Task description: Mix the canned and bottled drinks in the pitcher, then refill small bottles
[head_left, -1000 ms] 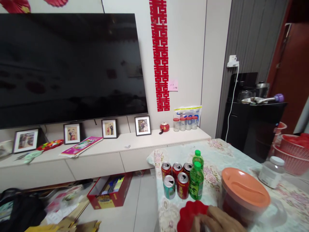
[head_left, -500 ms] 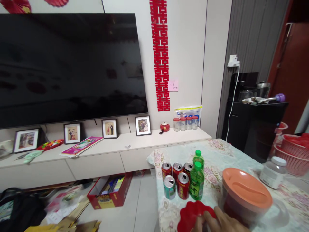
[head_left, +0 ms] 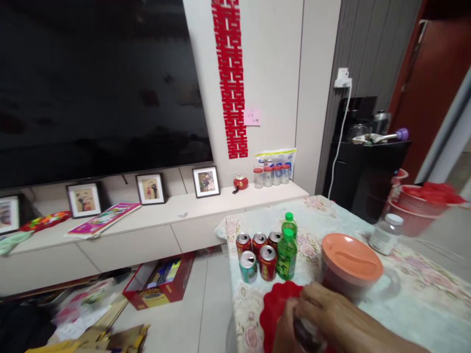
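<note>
At the near edge of the table, my right hand point(head_left: 327, 311) reaches in from the right with its fingers curled over a dark, shiny, rounded thing point(head_left: 306, 334), blurred and partly cut off by the frame. My left hand point(head_left: 286, 327) comes up from below, its fingers closed against the same thing's other side. Both hands are over a red scalloped dish point(head_left: 270, 309), hiding much of it. Beyond my right hand stands a clear jug point(head_left: 348, 284) with an orange lid point(head_left: 351, 257) and dark contents.
Several opened drink cans point(head_left: 268, 267) and two green bottles point(head_left: 287, 257) stand behind the dish. A white-capped jar point(head_left: 385, 235) is at the right. A low cabinet point(head_left: 206, 211) runs along the wall. A red box point(head_left: 162, 284) lies on the floor.
The view has turned slightly right and down. My hands have come further into view over the red dish, with the dark, shiny thing between them.
</note>
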{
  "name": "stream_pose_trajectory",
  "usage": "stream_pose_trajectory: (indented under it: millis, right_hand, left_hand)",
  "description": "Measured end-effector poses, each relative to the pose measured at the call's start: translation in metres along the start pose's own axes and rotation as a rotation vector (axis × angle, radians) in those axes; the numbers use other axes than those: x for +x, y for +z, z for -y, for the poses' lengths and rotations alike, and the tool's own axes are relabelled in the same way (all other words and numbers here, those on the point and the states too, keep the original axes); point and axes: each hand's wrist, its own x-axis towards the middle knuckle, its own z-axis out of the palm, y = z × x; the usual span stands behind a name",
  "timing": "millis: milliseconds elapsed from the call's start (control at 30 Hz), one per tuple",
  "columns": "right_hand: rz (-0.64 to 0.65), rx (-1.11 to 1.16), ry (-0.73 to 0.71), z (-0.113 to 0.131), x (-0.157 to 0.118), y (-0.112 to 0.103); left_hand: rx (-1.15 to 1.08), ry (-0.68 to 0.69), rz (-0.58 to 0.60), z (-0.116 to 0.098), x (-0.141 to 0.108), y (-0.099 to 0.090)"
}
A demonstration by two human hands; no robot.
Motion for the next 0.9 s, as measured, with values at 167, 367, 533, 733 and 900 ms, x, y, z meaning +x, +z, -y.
stream_pose_trajectory:
  millis: [167,367,533,733,900]
  right_hand:
    - [0.082,-0.253,0.13,0.006,0.003,-0.002]
    - [-0.044,-0.485,0.229,0.005,0.008,0.025]
    - [0.078,-0.341,0.218,0.009,0.008,0.006]
    - [-0.034,-0.138,-0.007,-0.009,-0.002,-0.034]
    - [-0.047,-0.066,0.033,-0.017,-0.009,-0.031]
  left_hand:
    - [-0.203,0.056,0.157,0.013,0.008,0.011]
    - [-0.204,0.163,0.034,0.017,0.005,0.012]
    - [-0.238,0.141,0.075,0.022,0.006,0.014]
    - [-0.286,0.125,0.126,0.027,0.007,0.012]
    - [-0.309,0.138,0.125,0.028,0.007,0.012]
